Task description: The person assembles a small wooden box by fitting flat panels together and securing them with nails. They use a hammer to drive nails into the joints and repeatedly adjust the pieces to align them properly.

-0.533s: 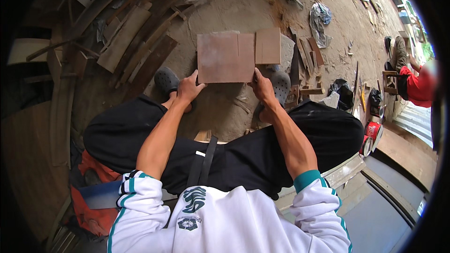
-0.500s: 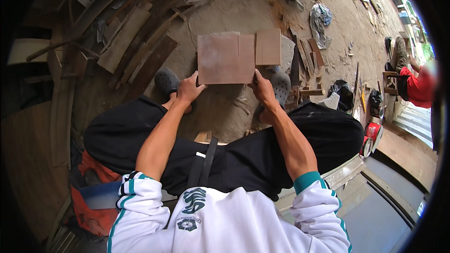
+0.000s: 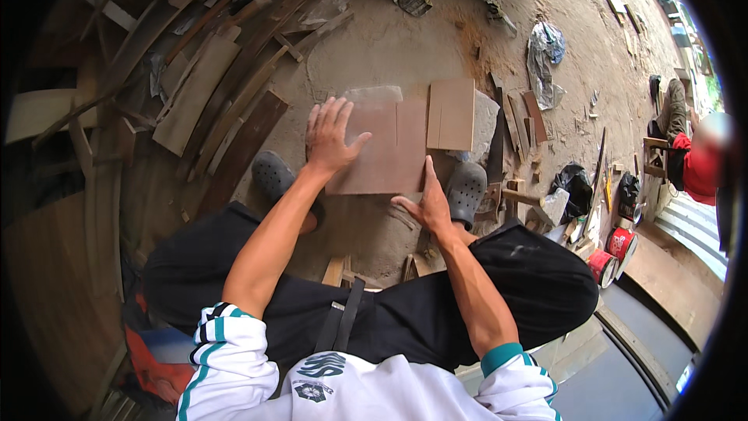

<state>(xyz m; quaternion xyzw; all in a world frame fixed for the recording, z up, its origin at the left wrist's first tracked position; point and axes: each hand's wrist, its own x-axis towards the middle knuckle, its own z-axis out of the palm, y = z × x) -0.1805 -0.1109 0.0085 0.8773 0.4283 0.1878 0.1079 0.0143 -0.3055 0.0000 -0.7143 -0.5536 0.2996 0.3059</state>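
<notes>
Fingers point(image 3: 330, 113) spread, left hand point(image 3: 333, 146) over brown board point(image 3: 382, 160), right hand point(image 3: 433, 209) at corner

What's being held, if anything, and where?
Nothing clearly: left grip lies spread over the left side of the brown board, right grip open at its lower right corner.

One wide fisheye on the wearer's head looks steeply down, from fairly near, past a white, teal-cuffed fabric sweatshirt point(image 3: 389, 395) toward a flat, reddish-brown rectangular board point(image 3: 378, 160) near mid-view.
</notes>
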